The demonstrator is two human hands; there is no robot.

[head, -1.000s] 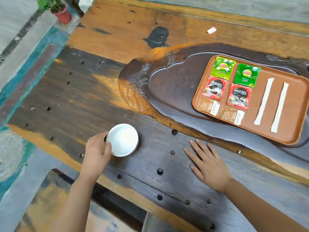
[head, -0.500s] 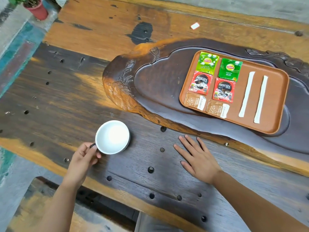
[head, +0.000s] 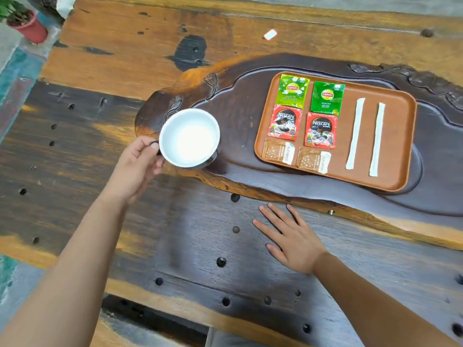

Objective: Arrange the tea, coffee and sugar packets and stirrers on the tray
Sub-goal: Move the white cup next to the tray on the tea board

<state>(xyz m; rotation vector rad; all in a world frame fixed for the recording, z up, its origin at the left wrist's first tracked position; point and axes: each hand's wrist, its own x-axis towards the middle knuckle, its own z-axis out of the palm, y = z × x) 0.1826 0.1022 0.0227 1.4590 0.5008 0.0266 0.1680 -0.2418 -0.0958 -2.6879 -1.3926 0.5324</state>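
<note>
My left hand (head: 136,169) grips a white cup (head: 189,137) by its dark handle, thumb and fingers pinched closed around it, holding the cup at centre-left of the frame over the rounded left end of a carved dark slab (head: 233,151). Whether the cup rests on that slab or hangs just above it, I cannot tell. The cup is round, glossy and white inside.

My right hand (head: 292,237) lies flat at lower centre, palm down, fingers spread and holding nothing, pressed on the weathered wooden table (head: 120,71), whose planks run from orange to near-black and are pocked with round holes.

At upper right, a rust-brown rectangular tray (head: 398,136) with rounded corners and a shallow rim sits in the slab's polished hollow. On it, in two columns on the tray's left side: two green Lipton tea packets (head: 293,90) at the top, two red Nescafe coffee packets (head: 284,122) beneath, and two clear, crinkled sugar packets (head: 278,153) at the bottom. To their right lie two long white paper-wrapped stirrers (head: 355,137), side by side and apart.

A small white scrap (head: 270,35) lies on the table at upper centre. A red plant pot (head: 27,27) stands in the upper left corner.
</note>
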